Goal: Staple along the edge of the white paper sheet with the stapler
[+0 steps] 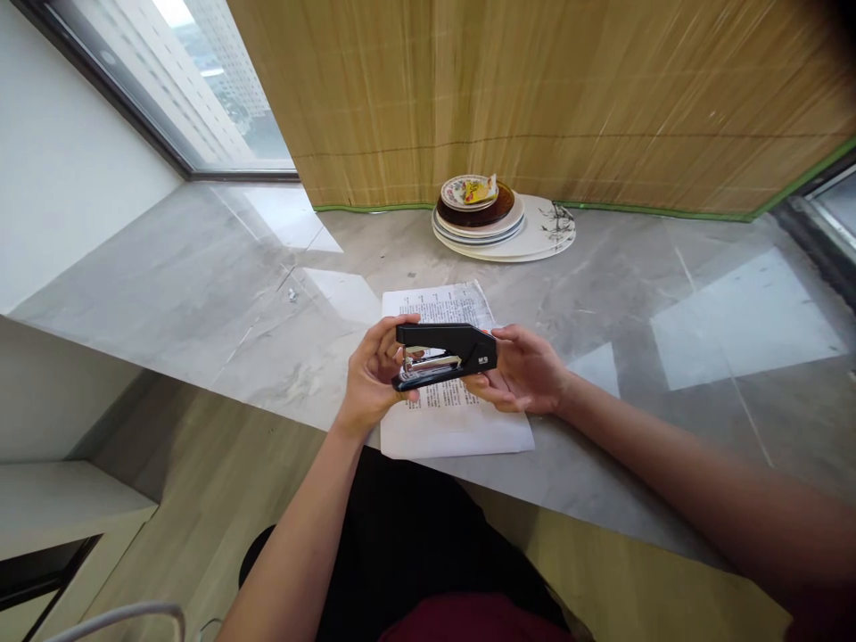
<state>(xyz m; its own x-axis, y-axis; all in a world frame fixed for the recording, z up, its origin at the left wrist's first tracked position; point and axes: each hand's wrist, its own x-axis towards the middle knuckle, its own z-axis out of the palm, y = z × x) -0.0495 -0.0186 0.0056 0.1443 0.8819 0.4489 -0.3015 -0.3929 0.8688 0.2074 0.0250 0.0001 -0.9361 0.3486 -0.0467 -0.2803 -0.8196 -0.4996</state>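
- The black plastic stapler (pixel 447 355) with a shiny metal staple channel is held just above the printed white paper sheets (pixel 449 392), near the bench edge.
- The left hand (pixel 374 374) curls its fingers around the stapler's open front end; the right hand (pixel 525 370) cups the hinged back.
- The stapler's mouth is gaping; the sheets lie flat, not inside it.
- The grey marble-patterned bench (pixel 201 285) looks smooth and glossy.
- A round stack of ceramic plates (pixel 508 227) sits far, against a ribbed bamboo blind (pixel 568 98).

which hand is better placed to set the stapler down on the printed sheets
Probably the right hand: it cradles the stapler's closed rear end. The left hand sits at the open mouth, directly above the papers.
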